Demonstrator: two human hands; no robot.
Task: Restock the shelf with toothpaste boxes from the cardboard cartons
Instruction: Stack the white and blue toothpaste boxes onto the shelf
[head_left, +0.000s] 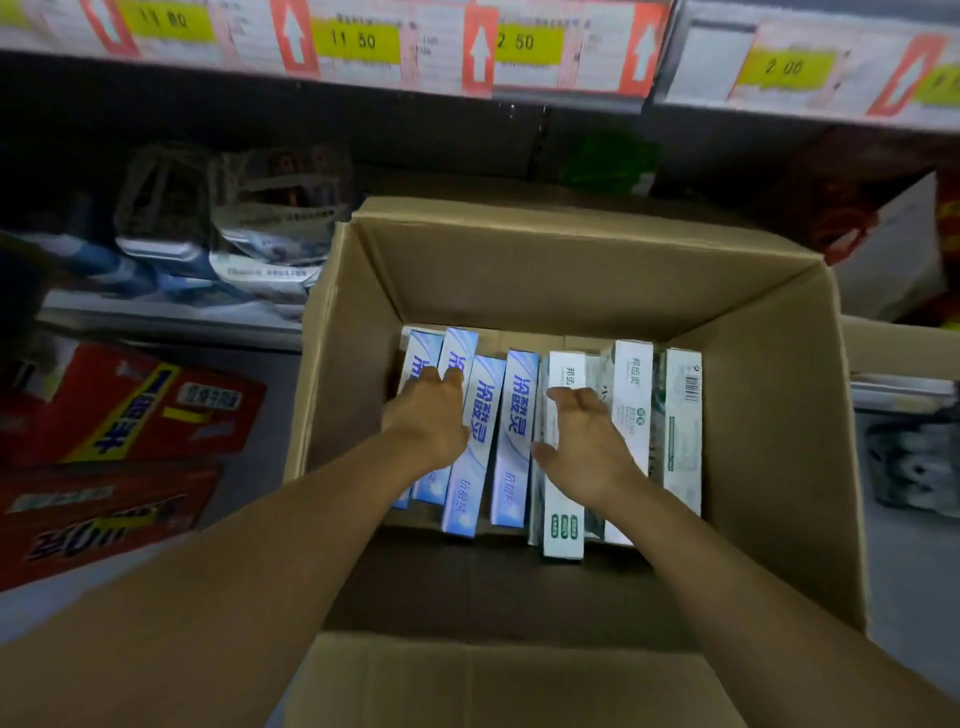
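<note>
- Below the shelf edge with its yellow price tags, an open carton fills the middle of the view, its flaps folded outward.
- On the carton floor a row of toothpaste boxes stands on edge, long axes running away from the person: blue boxes on the left, white-green boxes on the right.
- The blue ones lean slightly and sit at uneven depths; the near part of the carton floor is bare.
- Left of the carton lie red cartons on the floor, and behind them a low shelf holds wrapped packs in dim light.
- Both forearms reach down into the carton from the near edge.
- The left hand rests palm down on the leftmost blue boxes, fingers straight and together, curled round nothing.
- The right hand stands on edge among the white-green boxes, thumb spread toward the blue ones; fingers nearly straight against a box's side. Whether it grips a box, I cannot tell.
</note>
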